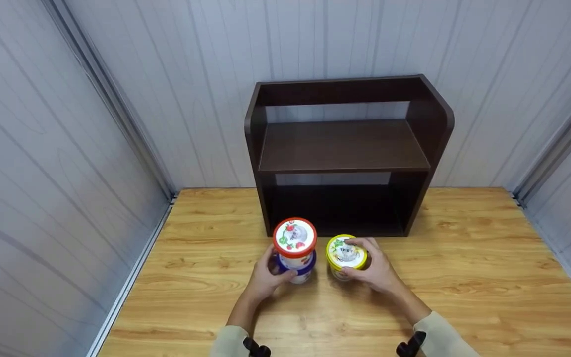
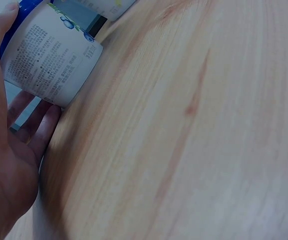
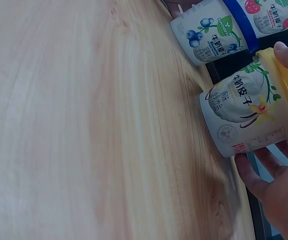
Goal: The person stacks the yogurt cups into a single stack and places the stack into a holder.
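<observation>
Just on the near side of a dark brown shelf [image 1: 345, 146], at the middle of the worktop [image 1: 484, 277]: three lidded cups. Left, a red-lidded cup [image 1: 295, 238] standing on a blue-lidded cup [image 1: 305, 270]; left hand [image 1: 265, 280] clamped on the lower one, its fingers largely hidden behind in the head view. Right, near the stack but apart, a yellow-lidded cup [image 1: 343, 254]; right hand [image 1: 377, 270] clamped on it; whether its base touches the worktop cannot be told. Blue lid mostly covered; lid lettering too small to read. Lower shelf compartment dark, hard to make out; the stack hides part of the shelf's near base edge. Pale sleeves [image 1: 441, 337] cut off at the near edge. Surround: pale panelled walls [image 1: 166, 89], left, far and right.
</observation>
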A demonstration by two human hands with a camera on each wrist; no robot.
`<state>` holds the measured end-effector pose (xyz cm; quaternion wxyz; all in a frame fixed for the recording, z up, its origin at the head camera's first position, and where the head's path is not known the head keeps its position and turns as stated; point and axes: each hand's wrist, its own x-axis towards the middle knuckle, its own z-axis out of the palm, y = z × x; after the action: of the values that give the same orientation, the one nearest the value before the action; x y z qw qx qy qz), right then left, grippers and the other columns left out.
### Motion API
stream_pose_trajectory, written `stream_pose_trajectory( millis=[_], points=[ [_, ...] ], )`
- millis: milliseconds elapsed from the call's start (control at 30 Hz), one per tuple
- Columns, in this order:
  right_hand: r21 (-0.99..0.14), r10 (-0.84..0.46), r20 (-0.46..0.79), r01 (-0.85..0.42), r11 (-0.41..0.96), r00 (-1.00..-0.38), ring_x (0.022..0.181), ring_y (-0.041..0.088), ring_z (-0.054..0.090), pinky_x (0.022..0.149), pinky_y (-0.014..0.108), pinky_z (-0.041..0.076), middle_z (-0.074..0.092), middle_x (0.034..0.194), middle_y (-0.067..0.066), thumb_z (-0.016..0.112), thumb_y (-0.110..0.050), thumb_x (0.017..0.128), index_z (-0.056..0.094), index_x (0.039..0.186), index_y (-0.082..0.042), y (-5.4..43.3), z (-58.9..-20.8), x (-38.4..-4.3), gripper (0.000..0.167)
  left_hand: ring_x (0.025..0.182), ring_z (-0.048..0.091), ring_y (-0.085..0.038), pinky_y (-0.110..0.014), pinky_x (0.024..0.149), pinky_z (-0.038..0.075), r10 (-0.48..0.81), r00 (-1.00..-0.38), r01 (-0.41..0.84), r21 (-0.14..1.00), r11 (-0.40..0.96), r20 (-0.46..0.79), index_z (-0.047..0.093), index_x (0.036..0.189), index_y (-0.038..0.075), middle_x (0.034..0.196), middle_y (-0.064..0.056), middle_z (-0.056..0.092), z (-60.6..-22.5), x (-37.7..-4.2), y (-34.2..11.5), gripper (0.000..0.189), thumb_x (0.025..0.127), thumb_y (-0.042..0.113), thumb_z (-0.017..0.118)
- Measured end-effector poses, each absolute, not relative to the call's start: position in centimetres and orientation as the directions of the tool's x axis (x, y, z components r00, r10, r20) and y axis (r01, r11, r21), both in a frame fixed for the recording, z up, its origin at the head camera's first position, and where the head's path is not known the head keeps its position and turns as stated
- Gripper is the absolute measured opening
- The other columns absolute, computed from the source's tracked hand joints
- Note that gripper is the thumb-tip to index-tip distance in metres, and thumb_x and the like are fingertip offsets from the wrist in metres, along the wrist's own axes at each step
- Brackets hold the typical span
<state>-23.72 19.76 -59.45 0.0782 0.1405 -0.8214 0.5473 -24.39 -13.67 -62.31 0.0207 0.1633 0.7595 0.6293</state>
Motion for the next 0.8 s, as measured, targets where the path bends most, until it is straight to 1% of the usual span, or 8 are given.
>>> stream_pose_trajectory(
  millis=[133, 167, 233, 367, 400, 467, 567, 800],
  points=[
    [-0.881, -0.14, 0.276, -0.309, 0.36, -0.951, 0.13, 0.011, 0.058, 0.118, 0.019, 0.041, 0.067, 0.136, 0.009, 0.104, -0.013, 0.077, 0.076, 0.139, -0.014, 19.7, -59.5, -23.8, 0.067, 0.157, 0.054, -0.048, -0.063, 0.135, 0.041, 0.271, -0.953, 0.177, 0.975, 0.135, 0.135, 0.041, 0.169, 0.0, 0.163, -0.027, 0.058, -62.2, -24.5, -13.6, 0.094, 0.094, 0.024, 0.093],
    [-0.883, -0.14, 0.271, -0.304, 0.357, -0.952, 0.13, 0.012, 0.058, 0.118, 0.019, 0.04, 0.067, 0.136, 0.009, 0.104, -0.013, 0.078, 0.076, 0.139, -0.014, 19.7, -59.5, -23.8, 0.067, 0.157, 0.055, -0.043, -0.056, 0.136, 0.043, 0.27, -0.954, 0.166, 0.978, 0.123, 0.128, 0.044, 0.169, 0.005, 0.162, -0.022, 0.06, -62.9, -24.8, -13.7, 0.094, 0.093, 0.026, 0.095],
    [-0.887, -0.14, 0.266, -0.3, 0.352, -0.954, 0.13, 0.012, 0.057, 0.118, 0.018, 0.04, 0.067, 0.136, 0.009, 0.103, -0.013, 0.078, 0.076, 0.139, -0.015, 19.7, -59.5, -23.8, 0.066, 0.157, 0.055, -0.043, -0.057, 0.136, 0.042, 0.271, -0.954, 0.164, 0.98, 0.108, 0.13, 0.043, 0.169, 0.005, 0.162, -0.023, 0.06, -63.0, -24.9, -13.8, 0.094, 0.093, 0.025, 0.095],
    [-0.894, -0.143, 0.258, -0.292, 0.341, -0.956, 0.13, 0.012, 0.057, 0.117, 0.017, 0.041, 0.065, 0.136, 0.009, 0.103, -0.012, 0.079, 0.076, 0.139, -0.015, 19.8, -59.3, -23.8, 0.066, 0.149, 0.062, -0.027, -0.037, 0.129, 0.051, 0.262, -0.949, 0.203, 0.975, 0.089, 0.174, 0.047, 0.168, 0.012, 0.157, -0.015, 0.065, -65.2, -25.9, -14.2, 0.094, 0.091, 0.03, 0.097],
    [-0.894, -0.143, 0.258, -0.293, 0.339, -0.955, 0.13, 0.012, 0.057, 0.117, 0.018, 0.041, 0.065, 0.135, 0.01, 0.103, -0.012, 0.079, 0.076, 0.139, -0.015, 19.8, -59.2, -23.8, 0.066, 0.148, 0.063, -0.029, -0.04, 0.129, 0.052, 0.262, -0.946, 0.222, 0.97, 0.095, 0.191, 0.045, 0.168, 0.008, 0.157, -0.019, 0.065, -65.0, -25.7, -14.1, 0.094, 0.092, 0.03, 0.096],
    [-0.895, -0.141, 0.257, -0.291, 0.339, -0.956, 0.13, 0.013, 0.058, 0.117, 0.018, 0.042, 0.065, 0.135, 0.01, 0.103, -0.011, 0.079, 0.076, 0.139, -0.015, 19.8, -59.0, -23.7, 0.066, 0.144, 0.065, -0.024, -0.036, 0.125, 0.054, 0.259, -0.94, 0.256, 0.961, 0.103, 0.222, 0.047, 0.168, 0.01, 0.154, -0.017, 0.066, -65.6, -26.0, -14.2, 0.094, 0.091, 0.032, 0.097],
    [-0.895, -0.137, 0.257, -0.289, 0.34, -0.957, 0.132, 0.015, 0.058, 0.118, 0.019, 0.041, 0.065, 0.135, 0.01, 0.103, -0.01, 0.079, 0.076, 0.138, -0.014, 19.8, -58.7, -23.8, 0.066, 0.144, 0.065, -0.032, -0.046, 0.124, 0.056, 0.278, -0.923, 0.306, 0.945, 0.113, 0.265, 0.043, 0.169, 0.004, 0.155, -0.024, 0.064, -64.9, -25.6, -14.2, 0.095, 0.094, 0.034, 0.094],
    [-0.891, -0.141, 0.253, -0.287, 0.351, -0.957, 0.133, 0.021, 0.06, 0.117, 0.018, 0.041, 0.064, 0.136, 0.011, 0.102, -0.011, 0.08, 0.076, 0.138, -0.014, 19.9, -58.1, -24.1, 0.064, 0.143, 0.065, -0.024, -0.036, 0.122, 0.056, 0.258, -0.934, 0.284, 0.951, 0.12, 0.246, 0.046, 0.168, 0.007, 0.154, -0.018, 0.066, -65.6, -25.9, -14.3, 0.093, 0.093, 0.032, 0.096]
  ],
)
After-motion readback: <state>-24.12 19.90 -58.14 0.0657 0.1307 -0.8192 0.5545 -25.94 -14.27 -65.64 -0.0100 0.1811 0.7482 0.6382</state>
